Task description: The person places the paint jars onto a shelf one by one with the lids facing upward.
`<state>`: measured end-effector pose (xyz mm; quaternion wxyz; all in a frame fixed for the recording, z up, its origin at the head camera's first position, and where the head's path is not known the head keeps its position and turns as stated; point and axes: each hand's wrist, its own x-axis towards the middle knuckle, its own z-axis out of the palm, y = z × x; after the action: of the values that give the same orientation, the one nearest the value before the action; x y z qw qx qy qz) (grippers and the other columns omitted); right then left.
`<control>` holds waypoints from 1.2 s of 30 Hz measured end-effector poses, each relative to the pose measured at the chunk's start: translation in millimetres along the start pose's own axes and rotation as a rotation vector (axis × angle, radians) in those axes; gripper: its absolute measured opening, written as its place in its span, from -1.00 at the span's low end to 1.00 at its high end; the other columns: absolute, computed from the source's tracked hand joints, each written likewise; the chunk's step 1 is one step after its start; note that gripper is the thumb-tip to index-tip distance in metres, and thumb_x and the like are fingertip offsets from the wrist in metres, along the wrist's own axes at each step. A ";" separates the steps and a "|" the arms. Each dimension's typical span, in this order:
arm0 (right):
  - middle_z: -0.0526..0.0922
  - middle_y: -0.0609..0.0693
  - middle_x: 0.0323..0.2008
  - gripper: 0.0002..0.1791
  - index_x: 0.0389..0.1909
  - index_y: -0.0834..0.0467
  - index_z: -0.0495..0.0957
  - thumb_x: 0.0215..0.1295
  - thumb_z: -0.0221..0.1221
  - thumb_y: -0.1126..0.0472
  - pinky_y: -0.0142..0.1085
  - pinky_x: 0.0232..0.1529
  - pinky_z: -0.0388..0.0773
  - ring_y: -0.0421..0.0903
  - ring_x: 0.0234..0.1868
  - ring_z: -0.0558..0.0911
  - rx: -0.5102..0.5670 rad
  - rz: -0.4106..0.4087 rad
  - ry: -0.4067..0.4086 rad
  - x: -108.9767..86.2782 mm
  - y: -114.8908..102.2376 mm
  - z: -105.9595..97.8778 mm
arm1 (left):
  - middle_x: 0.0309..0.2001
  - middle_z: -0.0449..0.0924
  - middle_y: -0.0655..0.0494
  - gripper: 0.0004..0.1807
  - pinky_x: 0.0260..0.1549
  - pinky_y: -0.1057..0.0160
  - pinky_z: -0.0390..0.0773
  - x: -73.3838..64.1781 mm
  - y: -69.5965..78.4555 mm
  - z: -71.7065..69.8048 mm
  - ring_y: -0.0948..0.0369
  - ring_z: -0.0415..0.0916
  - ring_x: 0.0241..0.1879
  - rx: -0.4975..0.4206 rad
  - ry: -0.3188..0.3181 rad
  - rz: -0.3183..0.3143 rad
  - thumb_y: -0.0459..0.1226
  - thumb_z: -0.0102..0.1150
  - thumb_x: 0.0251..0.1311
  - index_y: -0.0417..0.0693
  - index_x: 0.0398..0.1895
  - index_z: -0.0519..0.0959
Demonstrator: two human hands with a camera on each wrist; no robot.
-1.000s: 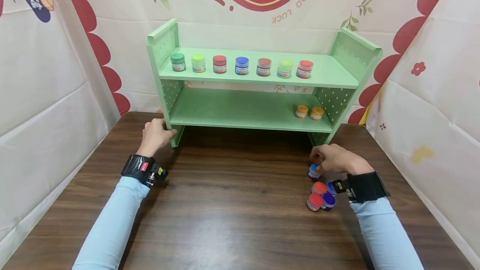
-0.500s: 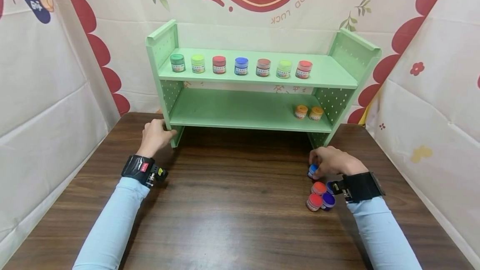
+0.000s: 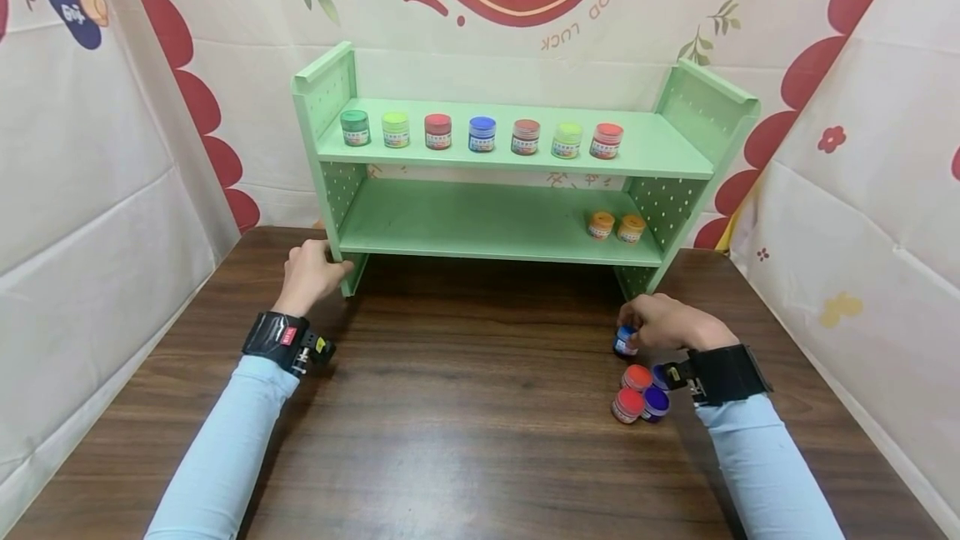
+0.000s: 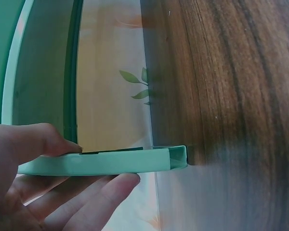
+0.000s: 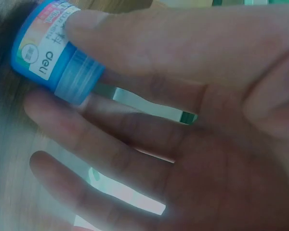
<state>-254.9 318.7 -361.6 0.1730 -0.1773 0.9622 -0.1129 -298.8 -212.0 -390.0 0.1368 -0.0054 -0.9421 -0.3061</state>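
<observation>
My left hand [image 3: 306, 275] grips the lower left leg of the green two-tier shelf [image 3: 450, 215]. In the left wrist view, thumb and fingers lie on opposite faces of that leg [image 4: 101, 162]. Over on the right, my right hand [image 3: 671, 322] pinches a small blue paint jar [image 3: 624, 342], just in front of the shelf's right leg. Seen from the right wrist, the jar [image 5: 43, 45] is labelled "deli" and sits between the thumb and fingertips, the other fingers spread. Nearer me are red jars [image 3: 627, 405] and dark blue jars [image 3: 656, 404], one partly hidden by the wrist camera.
Several paint jars, among them a dark green one [image 3: 356, 128] and a blue one [image 3: 482, 133], stand in a row on the upper shelf. Two orange-yellow jars [image 3: 601, 225] stand at the lower shelf's right end. Printed cloth [image 3: 495, 65] surrounds the brown table [image 3: 420, 407].
My right hand has shifted slightly left around the blue jar, which has barely moved. The left hand keeps its hold on the shelf leg.
</observation>
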 end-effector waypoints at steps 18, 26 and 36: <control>0.70 0.09 -0.19 -0.63 0.05 0.28 0.64 0.21 0.37 0.32 -0.10 -0.13 0.61 -0.03 -0.18 0.60 0.020 -0.038 0.023 3.7 0.1 -1.0 | -0.32 0.72 -0.17 -0.71 -0.25 -0.08 0.55 -0.5 -3.0 2.3 -0.12 0.61 -0.22 -0.009 -0.001 0.001 -0.15 0.25 0.22 -0.25 -0.22 0.68; 0.65 -0.03 -0.32 -0.69 0.00 0.26 0.65 0.25 0.36 0.29 -0.26 -0.25 0.49 -0.10 -0.30 0.52 0.003 -0.109 0.121 -3.1 -10.0 -5.6 | -0.34 0.71 -0.14 -0.73 -0.25 -0.05 0.53 2.0 0.1 2.1 -0.08 0.59 -0.23 -0.015 0.002 0.009 -0.17 0.23 0.18 -0.24 -0.26 0.67; 0.69 -0.08 -0.31 -0.75 -0.02 0.21 0.69 0.29 0.34 0.29 -0.22 -0.23 0.51 -0.17 -0.32 0.53 -0.109 -0.207 0.320 -12.4 -32.1 -18.0 | -0.36 0.72 -0.16 -0.76 -0.22 -0.12 0.55 0.5 -1.2 1.8 -0.15 0.64 -0.21 -0.012 0.023 0.012 -0.19 0.26 0.17 -0.23 -0.31 0.67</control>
<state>-241.0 297.0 -332.5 -0.0046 -0.2640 0.9588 -0.1043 -299.8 -212.0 -391.9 0.1495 -0.0083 -0.9386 -0.3109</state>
